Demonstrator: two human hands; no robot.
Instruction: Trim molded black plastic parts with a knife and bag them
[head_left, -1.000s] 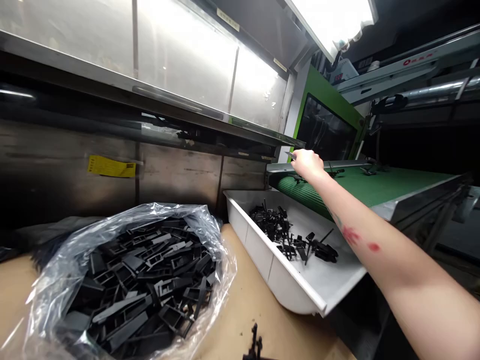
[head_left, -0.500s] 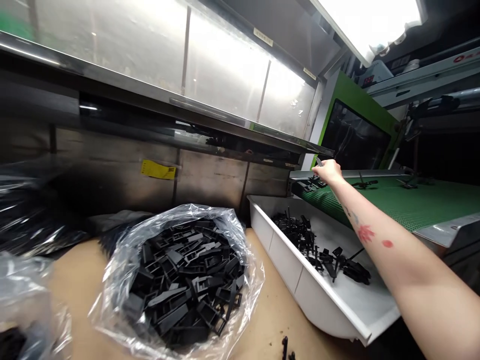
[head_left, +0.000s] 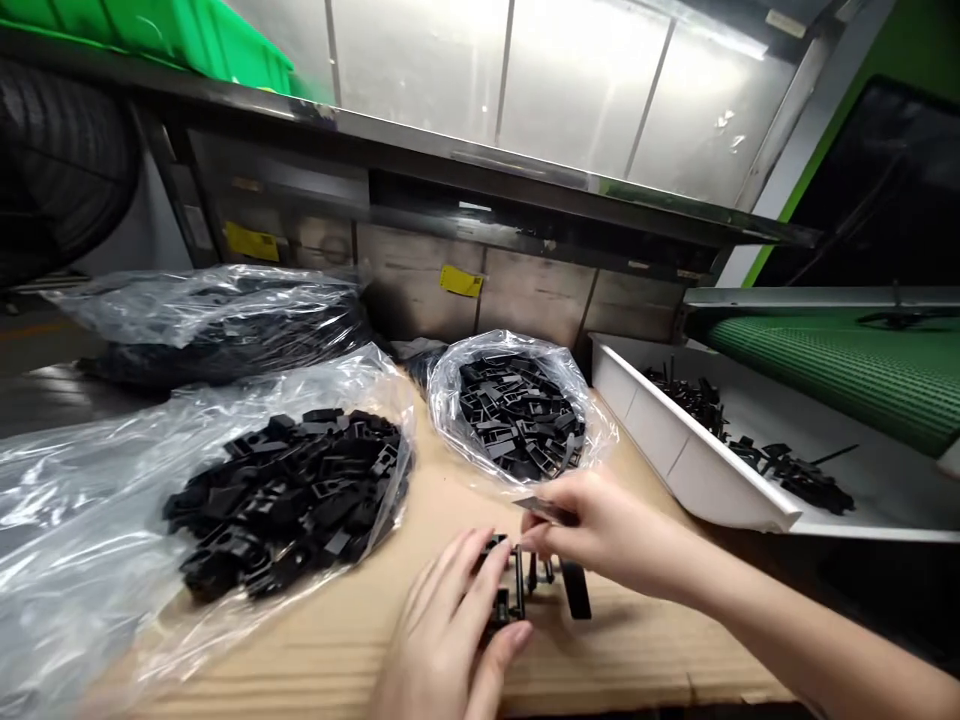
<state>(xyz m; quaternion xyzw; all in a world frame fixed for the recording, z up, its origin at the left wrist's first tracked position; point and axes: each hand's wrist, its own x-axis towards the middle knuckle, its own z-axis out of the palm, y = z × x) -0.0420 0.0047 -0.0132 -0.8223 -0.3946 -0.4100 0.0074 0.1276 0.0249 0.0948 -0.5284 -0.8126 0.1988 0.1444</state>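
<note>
Lying at left, plastic bag point(head_left: 90, 490) of black pieces point(head_left: 300, 490); left hand point(head_left: 444, 625) clasping black part point(head_left: 519, 585) near side of counter point(head_left: 337, 645); right hand point(head_left: 592, 522) pinching blade point(head_left: 553, 511) beside same part; white tray point(head_left: 686, 452) farther right, black pieces inside.

Yellow labels point(head_left: 460, 281) | on metal panels point(head_left: 534, 292) | print too small to read

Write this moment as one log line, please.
left hand: grips black part | right hand: holds thin tool | below: tan work surface
</note>
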